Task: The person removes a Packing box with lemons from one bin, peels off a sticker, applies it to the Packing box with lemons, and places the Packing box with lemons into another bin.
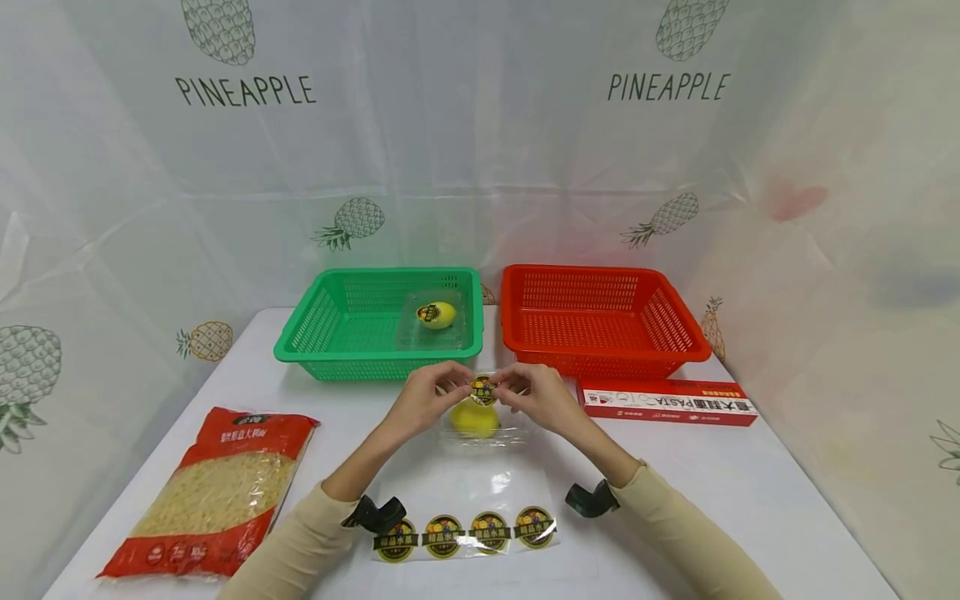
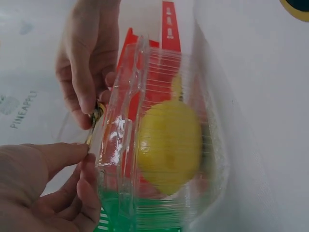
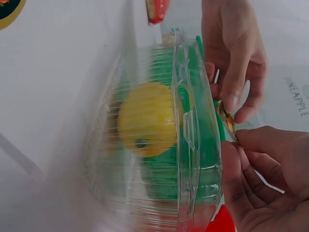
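Note:
My left hand and right hand pinch opposite edges of a round black-and-gold sticker between thumb and fingers. It is held above a clear plastic clamshell box on the table. Inside the box lies a yellow lemon, seen through the ribbed lid. Both wrist views show the sticker nearly edge-on, beside the box's top; whether it touches the plastic I cannot tell. Nearer the body, a clear sheet carries a row of several matching stickers.
At the back left stands a green basket holding another clear box with a stickered lemon. A red basket stands to its right, with a red-and-white pasta box in front. A red bag of pasta lies on the left.

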`<state>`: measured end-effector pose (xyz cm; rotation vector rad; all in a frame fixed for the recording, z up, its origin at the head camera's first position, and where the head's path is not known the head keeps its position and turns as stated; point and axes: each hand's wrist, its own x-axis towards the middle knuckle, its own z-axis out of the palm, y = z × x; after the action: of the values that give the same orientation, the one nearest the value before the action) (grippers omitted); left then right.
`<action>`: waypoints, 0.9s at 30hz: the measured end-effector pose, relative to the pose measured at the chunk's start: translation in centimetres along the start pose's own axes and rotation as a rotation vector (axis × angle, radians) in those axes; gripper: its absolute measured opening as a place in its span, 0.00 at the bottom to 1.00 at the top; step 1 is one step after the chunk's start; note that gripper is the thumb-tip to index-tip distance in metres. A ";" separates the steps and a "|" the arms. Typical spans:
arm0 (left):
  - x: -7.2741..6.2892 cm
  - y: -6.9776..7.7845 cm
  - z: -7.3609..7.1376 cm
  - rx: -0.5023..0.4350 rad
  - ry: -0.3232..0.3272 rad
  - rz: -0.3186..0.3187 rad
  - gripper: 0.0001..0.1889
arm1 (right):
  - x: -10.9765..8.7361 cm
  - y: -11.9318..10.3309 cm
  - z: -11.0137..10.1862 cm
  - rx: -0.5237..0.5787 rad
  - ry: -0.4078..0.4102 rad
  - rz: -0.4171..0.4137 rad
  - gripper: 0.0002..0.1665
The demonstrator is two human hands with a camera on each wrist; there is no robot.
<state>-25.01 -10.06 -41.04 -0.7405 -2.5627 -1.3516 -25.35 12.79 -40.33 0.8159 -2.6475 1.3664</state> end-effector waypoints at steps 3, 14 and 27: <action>0.1 -0.1 0.1 0.035 0.006 -0.001 0.05 | 0.1 0.1 0.0 -0.004 -0.003 0.012 0.12; 0.6 -0.7 0.2 0.073 -0.028 -0.008 0.07 | 0.3 0.3 -0.1 -0.066 0.001 0.007 0.12; 0.8 -0.7 0.2 0.115 -0.059 -0.022 0.07 | 0.4 0.4 -0.4 -0.121 -0.046 0.002 0.10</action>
<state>-26.03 -9.96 -41.42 -0.7452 -2.6749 -1.1939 -25.95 13.17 -40.27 0.8403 -2.7338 1.1878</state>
